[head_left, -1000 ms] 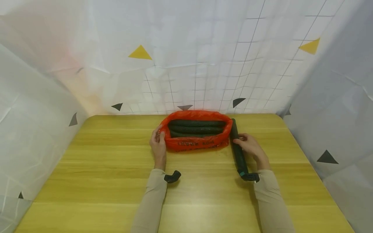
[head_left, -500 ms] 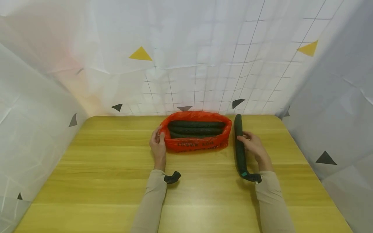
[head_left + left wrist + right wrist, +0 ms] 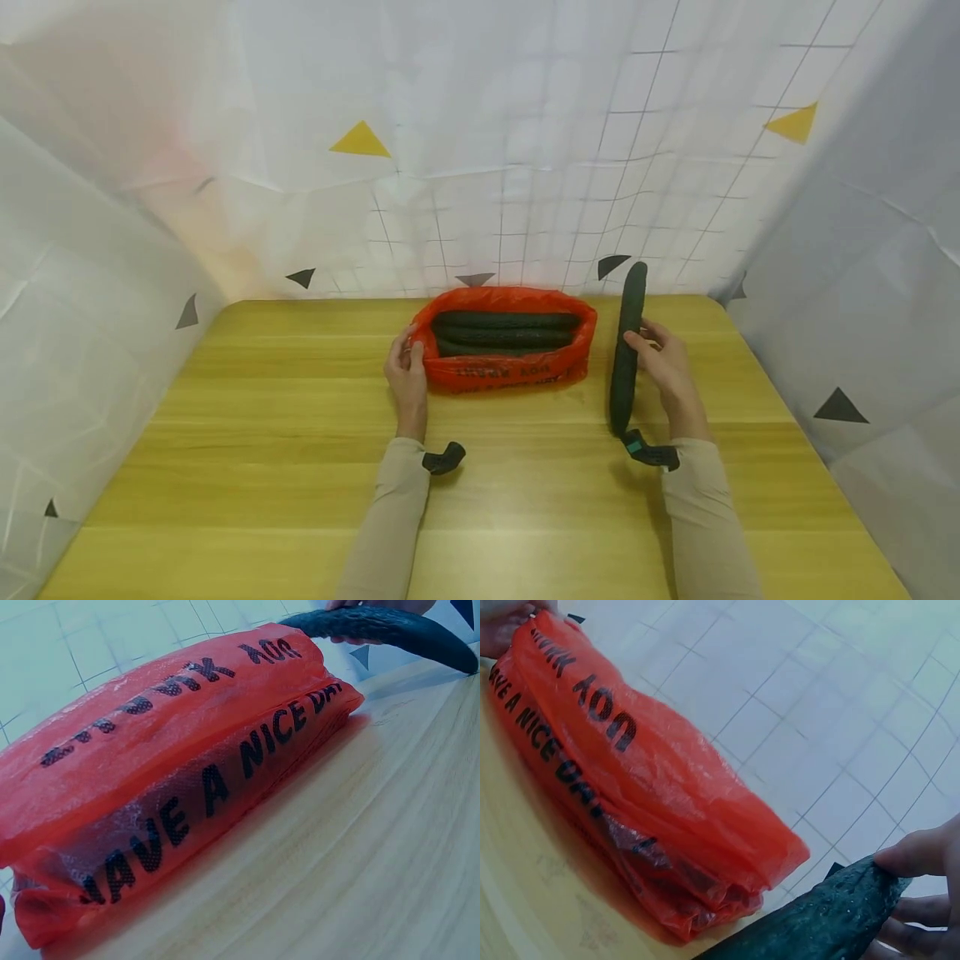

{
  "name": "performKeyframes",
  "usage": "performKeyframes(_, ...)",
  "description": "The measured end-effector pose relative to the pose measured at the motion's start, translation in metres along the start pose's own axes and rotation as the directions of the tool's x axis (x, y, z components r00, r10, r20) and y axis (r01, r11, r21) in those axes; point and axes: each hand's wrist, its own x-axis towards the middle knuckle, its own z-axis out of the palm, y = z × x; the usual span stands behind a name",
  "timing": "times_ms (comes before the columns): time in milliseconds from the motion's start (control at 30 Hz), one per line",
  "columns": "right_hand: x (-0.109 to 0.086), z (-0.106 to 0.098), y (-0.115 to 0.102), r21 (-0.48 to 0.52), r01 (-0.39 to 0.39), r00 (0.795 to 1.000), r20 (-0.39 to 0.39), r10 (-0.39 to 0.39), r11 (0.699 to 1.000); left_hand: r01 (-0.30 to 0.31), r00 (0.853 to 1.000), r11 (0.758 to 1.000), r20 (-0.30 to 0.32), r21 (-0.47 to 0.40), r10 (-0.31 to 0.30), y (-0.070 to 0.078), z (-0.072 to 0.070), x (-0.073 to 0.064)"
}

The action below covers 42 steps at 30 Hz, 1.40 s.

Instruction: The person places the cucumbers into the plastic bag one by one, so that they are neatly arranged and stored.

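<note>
A red plastic bag with dark lettering sits with its mouth spread wide near the table's back edge. Several dark green cucumbers lie side by side inside it. My left hand pinches the bag's left rim between thumb and fingers. To the right of the bag, my right hand grips another cucumber around its middle, thumb on the near side. That cucumber is tilted, far end raised. In the left wrist view its near end is close to the tabletop; I cannot tell whether they touch.
The wooden table ends at a white sheet wall with grid lines and coloured triangles. More white sheeting stands along the right side. A black camera mount sticks out from the left wrist, another from the right.
The right hand has moved the cucumber away from the bag's right side, rightward and up, tilting its far end higher. The left hand has stayed on the bag's rim.
</note>
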Motion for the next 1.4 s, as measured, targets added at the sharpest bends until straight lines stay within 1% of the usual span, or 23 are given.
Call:
performKeyframes(133,0.0,0.0,-0.005,0.091,0.018,0.999,-0.045,-0.014,0.996,-0.001,1.0,1.0,0.003,-0.002,0.001,-0.001,0.0,0.001)
performKeyframes(267,0.0,0.0,-0.013,0.221,0.033,0.997,-0.077,-0.016,0.975,-0.012,1.0,1.0,-0.002,-0.008,0.012,-0.001,0.0,0.001)
performKeyframes(367,0.001,0.001,-0.02,0.348,0.055,0.994,-0.11,-0.018,0.936,-0.008,1.0,1.0,-0.007,-0.004,0.008,-0.001,0.001,0.001)
performKeyframes(500,0.001,0.002,-0.028,0.463,0.106,0.986,-0.163,-0.034,0.88,0.0,1.0,1.0,0.004,-0.009,0.0,-0.002,0.002,0.001)
performKeyframes(600,0.0,0.003,-0.034,0.49,0.145,0.979,-0.194,-0.055,0.86,-0.004,1.0,1.0,0.008,-0.018,0.004,-0.002,0.002,0.002)
performKeyframes(700,0.0,0.005,-0.04,0.503,0.179,0.972,-0.221,-0.075,0.845,-0.013,1.0,1.0,0.006,-0.018,0.013,-0.001,0.002,0.002)
performKeyframes(933,-0.003,0.009,-0.049,0.561,0.247,0.954,-0.283,-0.097,0.79,-0.021,1.0,1.0,0.003,-0.009,0.021,-0.002,0.001,0.003)
performKeyframes(1033,-0.003,0.011,-0.052,0.588,0.276,0.947,-0.301,-0.112,0.761,-0.03,1.0,0.999,0.006,-0.02,0.03,-0.012,0.0,0.007)
performKeyframes(1167,-0.004,0.015,-0.057,0.625,0.305,0.941,-0.314,-0.126,0.719,-0.026,1.0,0.999,-0.005,-0.034,0.026,-0.027,-0.002,0.011)
performKeyframes(1267,-0.004,0.018,-0.059,0.651,0.31,0.941,-0.314,-0.126,0.692,-0.025,0.999,1.0,-0.024,-0.014,0.025,-0.032,-0.002,0.011)
performKeyframes(1333,-0.003,0.02,-0.06,0.669,0.314,0.941,-0.312,-0.129,0.674,-0.035,0.999,0.999,-0.031,-0.004,0.035,-0.032,-0.002,0.01)
performKeyframes(1367,-0.003,0.021,-0.06,0.685,0.315,0.942,-0.312,-0.126,0.657,-0.042,0.999,0.999,-0.033,-0.002,0.042,-0.033,-0.002,0.011)
performKeyframes(1400,-0.003,0.023,-0.061,0.696,0.317,0.941,-0.314,-0.123,0.644,-0.041,0.999,0.999,-0.027,-0.004,0.041,-0.029,-0.001,0.01)
